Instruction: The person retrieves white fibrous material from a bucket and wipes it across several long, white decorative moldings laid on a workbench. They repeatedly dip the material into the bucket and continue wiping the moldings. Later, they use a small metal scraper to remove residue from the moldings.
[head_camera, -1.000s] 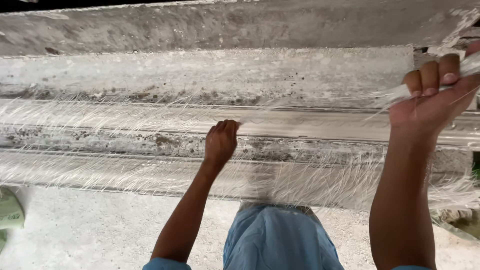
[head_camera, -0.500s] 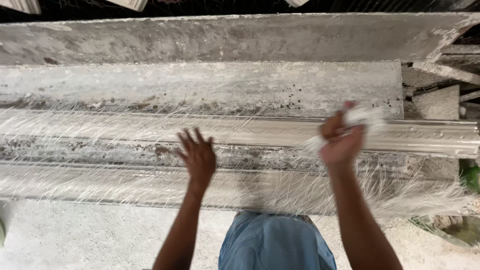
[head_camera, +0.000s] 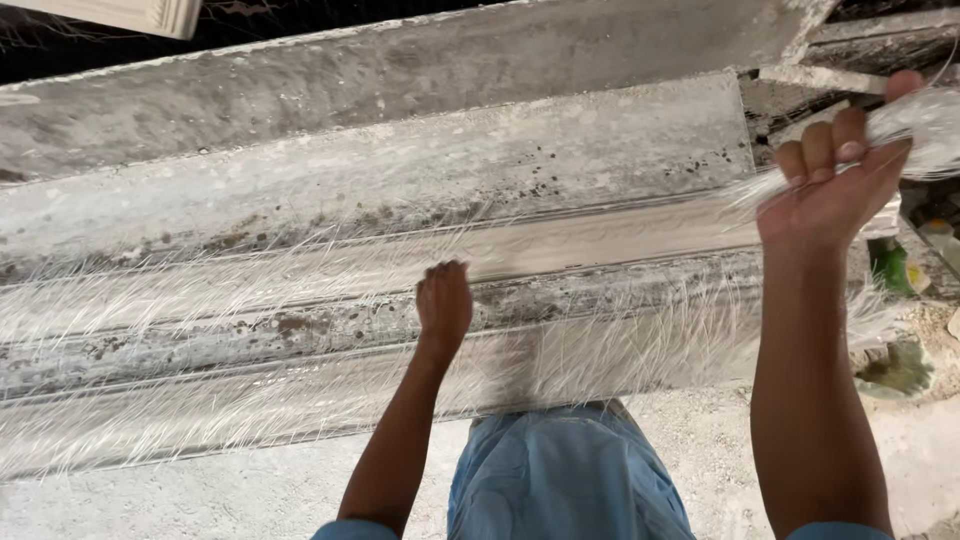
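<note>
My right hand (head_camera: 835, 185) was up high at the right edge of the view, fingers curled tight around a bunch of white glassy fibre strands (head_camera: 915, 125) that stuck out past my knuckles toward the upper right. From under that fist a thin fan of the same strands trailed down and to the left, reaching the long grey-white moulded plaster strip with stepped ridges (head_camera: 400, 250) that lay across the counter in front of me.

My left hand (head_camera: 444, 305) was lower and near the middle, well apart from the right, knuckles bent and fingertips pressed down onto the ridged face of the strip. It held nothing; the fingers were bunched close together against the surface. Loose fibres lay spread all along the strip, to both sides of that hand and over the near edge, hanging slightly toward my blue trousers (head_camera: 560, 475).

A second pale grey slab (head_camera: 450, 60) ran along behind the strip. To the right, below my raised wrist, a green bottle-like object (head_camera: 888, 265) sat among the rubble on the pale dusty floor (head_camera: 250, 495).
</note>
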